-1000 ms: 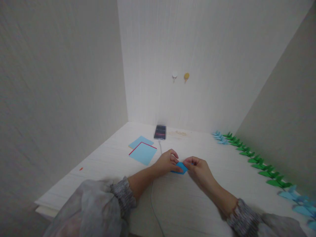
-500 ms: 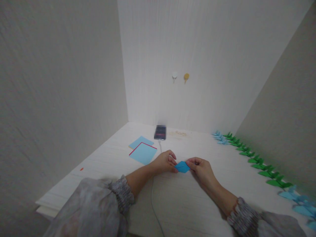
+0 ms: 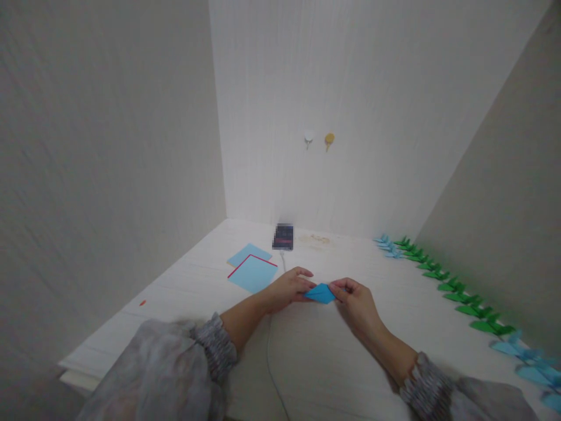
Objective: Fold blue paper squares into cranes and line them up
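At the frame's lower centre, my right hand pinches the folded blue origami paper by its right corner. My left hand meets its left tip, grip undetermined. Clean creasing, I judge, needs aligned edges and even pressure.

Folded blue paper tapers to the left.
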The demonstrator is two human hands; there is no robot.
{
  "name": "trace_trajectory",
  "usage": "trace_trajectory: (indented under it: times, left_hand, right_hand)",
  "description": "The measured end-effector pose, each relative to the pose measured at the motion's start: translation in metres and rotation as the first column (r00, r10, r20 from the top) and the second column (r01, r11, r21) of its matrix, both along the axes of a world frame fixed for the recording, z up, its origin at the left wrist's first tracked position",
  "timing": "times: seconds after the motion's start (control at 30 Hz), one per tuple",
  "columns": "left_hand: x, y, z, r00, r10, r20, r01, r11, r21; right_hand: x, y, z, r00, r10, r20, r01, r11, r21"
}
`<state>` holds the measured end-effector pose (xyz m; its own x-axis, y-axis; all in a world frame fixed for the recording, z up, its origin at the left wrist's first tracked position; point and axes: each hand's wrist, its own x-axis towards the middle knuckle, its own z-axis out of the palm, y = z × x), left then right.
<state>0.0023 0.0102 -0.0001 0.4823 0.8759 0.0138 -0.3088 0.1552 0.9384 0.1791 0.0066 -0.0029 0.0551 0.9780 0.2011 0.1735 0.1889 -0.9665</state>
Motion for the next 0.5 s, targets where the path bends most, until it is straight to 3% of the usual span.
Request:
trace_trajectory:
  times: [0.1, 0.2, 0.33, 0.5]
  left_hand:
    - [0.005, -0.004, 0.003, 0.999, -0.029, 0.019, 0.030, 0.999, -0.045]
    - [0.007, -0.006, 0.003, 0.999, 0.000, -0.034, 0.000, 1.000, 0.001]
    - [0.007, -0.005, 0.003, 0.997, 0.050, -0.063, -0.047, 0.998, 0.038]
    - [0.006, -0.004, 0.007, 0.989, 0.141, -0.047, -0.139, 0.989, 0.051]
  right_hand:
    - [-0.008, -0.004, 0.003, 0.999, 0.005, 0.043, -0.006, 1.000, 0.014]
    - [-0.014, -0.007, 0.005, 0.997, 0.028, 0.073, -0.029, 0.999, 0.019]
    - [-0.016, -0.009, 0.004, 0.986, 0.135, 0.101, -0.144, 0.985, 0.092]
    - [-0.009, -0.012, 0.008, 0.895, 0.355, 0.271, -0.421, 0.873, 0.245]
